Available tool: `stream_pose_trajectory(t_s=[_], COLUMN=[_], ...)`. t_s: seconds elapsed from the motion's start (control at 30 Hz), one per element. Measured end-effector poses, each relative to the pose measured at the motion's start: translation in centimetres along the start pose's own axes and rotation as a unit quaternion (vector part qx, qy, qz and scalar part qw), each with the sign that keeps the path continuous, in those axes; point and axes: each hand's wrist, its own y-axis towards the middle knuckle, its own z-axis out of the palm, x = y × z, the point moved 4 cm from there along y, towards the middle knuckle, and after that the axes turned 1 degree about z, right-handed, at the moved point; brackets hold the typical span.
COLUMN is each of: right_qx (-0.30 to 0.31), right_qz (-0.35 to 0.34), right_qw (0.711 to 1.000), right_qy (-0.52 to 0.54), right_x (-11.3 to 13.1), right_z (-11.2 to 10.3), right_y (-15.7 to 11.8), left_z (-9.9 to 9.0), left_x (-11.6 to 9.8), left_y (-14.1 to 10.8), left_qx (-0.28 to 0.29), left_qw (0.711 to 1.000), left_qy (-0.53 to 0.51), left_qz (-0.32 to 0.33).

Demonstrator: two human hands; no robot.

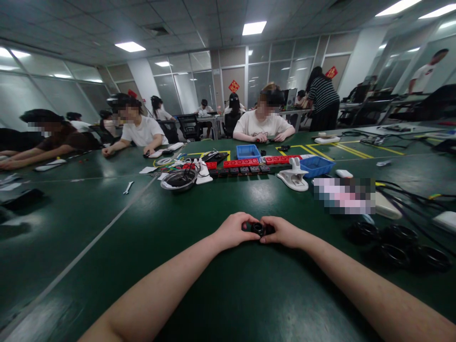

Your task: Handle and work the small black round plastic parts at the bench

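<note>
Just above the green tabletop, a small black ring-shaped part with a round opening sits between my two hands. My left hand curls its thumb and fingers around the left side of the part. From the other side, my right hand closes on it with thumb and fingertips. The fingers cover much of the part, so its exact kind is unclear. To the right lie several larger black rings, close together on the table.
Ahead stand a metal bowl, red socket strips, a white clamp-like stand and blue bins. A wrench lies at left. Black cables run along the right. Other people sit across the table.
</note>
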Motion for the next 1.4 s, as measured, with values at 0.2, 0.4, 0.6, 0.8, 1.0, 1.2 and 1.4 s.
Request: stream_pose_trajectory(t_s=[0.2, 0.4, 0.6, 0.8, 1.0, 1.2, 1.4], right_qx=[-0.054, -0.129, -0.067, 0.05, 0.046, 0.045, 0.044], right_qz=[0.034, 0.067, -0.004, -0.073, -0.063, -0.067, -0.069], right_qw=[0.996, 0.97, 0.989, 0.996, 0.996, 0.996, 0.996], right_qy=[-0.065, -0.194, -0.133, -0.03, -0.045, -0.032, -0.033], right_x=[-0.1, 0.7, 1.6, 1.8, 1.4, 1.4, 1.4], right_z=[0.4, 0.8, 0.2, -0.6, -0.6, -0.6, -0.5], right_y=[0.2, 0.1, -0.4, -0.6, -0.3, -0.3, -0.3], left_z=[0.4, 0.6, 0.3, 0.1, 0.1, 0.1, 0.0], left_x=[-0.3, -0.6, -0.5, -0.3, -0.2, -0.3, -0.5], left_y=[-0.3, -0.7, -0.4, -0.2, -0.2, -0.2, -0.3], left_qx=[-0.049, -0.086, -0.045, 0.006, 0.015, 0.013, 0.013], left_qw=[0.996, 0.99, 0.996, 1.0, 1.0, 1.0, 1.0], left_qy=[0.05, 0.083, 0.063, 0.011, 0.0, 0.003, 0.006], left_qz=[-0.05, -0.072, -0.039, -0.001, 0.0, -0.001, -0.006])
